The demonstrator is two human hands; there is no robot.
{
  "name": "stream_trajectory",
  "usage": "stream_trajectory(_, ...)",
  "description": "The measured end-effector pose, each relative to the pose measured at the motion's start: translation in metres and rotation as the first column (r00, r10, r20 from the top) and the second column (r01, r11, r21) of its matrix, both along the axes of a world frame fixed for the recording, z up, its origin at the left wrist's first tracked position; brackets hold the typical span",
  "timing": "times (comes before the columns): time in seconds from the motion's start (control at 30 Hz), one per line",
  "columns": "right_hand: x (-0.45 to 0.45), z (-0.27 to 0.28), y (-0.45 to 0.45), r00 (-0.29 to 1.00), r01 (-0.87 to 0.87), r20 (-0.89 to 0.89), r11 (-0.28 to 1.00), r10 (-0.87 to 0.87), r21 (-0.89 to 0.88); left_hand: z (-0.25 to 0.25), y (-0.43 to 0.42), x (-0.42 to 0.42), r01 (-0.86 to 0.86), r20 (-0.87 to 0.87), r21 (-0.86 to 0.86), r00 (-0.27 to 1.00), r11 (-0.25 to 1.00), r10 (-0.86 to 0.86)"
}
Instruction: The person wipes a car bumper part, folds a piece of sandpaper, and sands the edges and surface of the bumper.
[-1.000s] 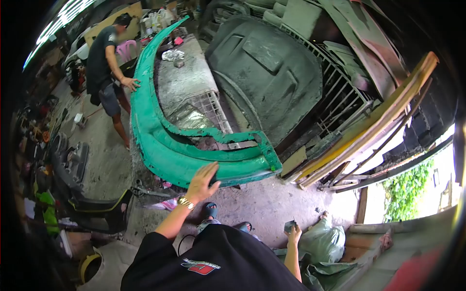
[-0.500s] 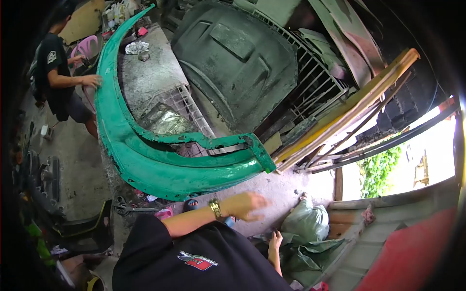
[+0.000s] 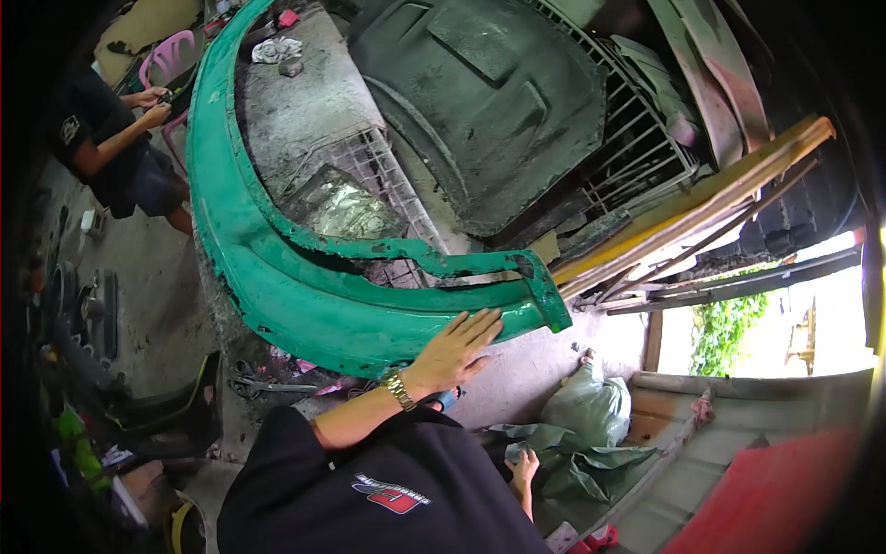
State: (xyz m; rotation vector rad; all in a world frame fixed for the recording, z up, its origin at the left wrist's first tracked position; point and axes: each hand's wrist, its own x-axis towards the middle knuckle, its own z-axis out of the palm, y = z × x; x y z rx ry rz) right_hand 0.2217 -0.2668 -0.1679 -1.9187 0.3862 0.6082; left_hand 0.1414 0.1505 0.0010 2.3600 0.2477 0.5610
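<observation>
Green panel [image 3: 305,319], long and curved, filled the middle of my head view, sweeping from the upper left down to a squared-off end right of centre. It bent around the left and near sides of a dusty grey bench [image 3: 309,106], though I could not tell what bore its weight. Dark, ragged patches ran along its edges.

I had the left hand [image 3: 452,355] palm down, fingers straight and the gold watch [image 3: 400,392] on its wrist. It grasped nothing; its fingers lay across the panel's near edge, close to the squared end, but how much of the palm touched I could not tell. The right hand [image 3: 524,473] was low and well apart from the left, its fingers closed on a small grey block [image 3: 516,451] that I saw only in part.

Within the panel's curve I could see a wire grid [image 3: 383,175] and a crumpled clear sheet [image 3: 355,212]; a black hood [image 3: 494,111] leaned beyond them. Near the right hand sat a full, pale green sack [image 3: 591,406], with a dark green sheet [image 3: 595,466] spread just beside it. Past the panel on my left, a co-worker [image 3: 101,129] stood with both hands close together, near a pink chair [image 3: 168,57].
</observation>
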Motion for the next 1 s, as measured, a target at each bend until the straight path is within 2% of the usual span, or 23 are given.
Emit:
stream_trajectory(0.07,0.001,-0.007,0.000,1.000,-0.027,-0.004,1.000,0.027,-0.007,-0.007,0.009,-0.029,-0.046,-0.082,0.052,0.995,0.998,0.050)
stream_trajectory(0.13,0.004,-0.011,-0.001,0.999,-0.045,0.001,0.999,0.045,-0.013,-0.009,0.018,-0.059,-0.113,-0.125,0.032,0.985,0.993,0.116)
stream_trajectory(0.2,0.008,-0.010,0.002,0.991,-0.070,-0.120,0.997,0.067,-0.027,-0.019,0.026,-0.086,-0.215,-0.112,0.017,0.970,0.976,0.216)
stream_trajectory(0.23,0.010,-0.012,0.002,0.988,-0.081,-0.135,0.997,0.079,-0.010,-0.023,0.028,-0.096,-0.210,-0.101,0.008,0.973,0.978,0.210)
stream_trajectory(0.3,0.010,-0.011,0.009,0.992,-0.037,-0.124,0.998,0.029,-0.056,-0.024,0.033,-0.106,-0.310,-0.102,0.013,0.945,0.951,0.310)
stream_trajectory(0.37,0.014,-0.005,0.015,0.984,-0.080,-0.162,0.995,0.069,-0.058,-0.018,0.032,-0.101,-0.299,-0.100,0.050,0.948,0.953,0.302)
stream_trajectory(0.43,0.015,0.005,0.025,0.985,-0.074,-0.160,0.995,0.063,-0.063,-0.007,0.033,-0.086,-0.160,-0.146,0.170,0.972,0.972,0.186)
stream_trajectory(0.53,0.023,0.006,0.027,0.977,-0.147,-0.167,0.987,0.135,-0.059,-0.007,0.038,-0.059,-0.100,-0.128,0.223,0.983,0.970,0.131)
stream_trajectory(0.67,0.023,0.012,0.033,0.985,-0.107,-0.143,0.992,0.096,-0.073,-0.002,0.049,-0.026,0.001,-0.075,0.294,0.997,0.956,0.022)
stream_trajectory(0.77,0.015,0.015,0.032,0.990,-0.054,-0.132,0.995,0.044,-0.078,0.005,0.052,-0.011,0.063,-0.104,0.298,0.994,0.952,-0.033)
stream_trajectory(0.97,-0.005,-0.011,0.003,0.986,-0.073,-0.152,0.996,0.063,-0.055,0.014,0.043,0.025,0.039,0.000,0.307,0.999,0.951,-0.041)
stream_trajectory(1.0,-0.005,-0.015,-0.003,0.980,-0.140,-0.149,0.989,0.131,-0.051,0.015,0.041,0.031,0.019,0.035,0.309,0.999,0.951,-0.032)
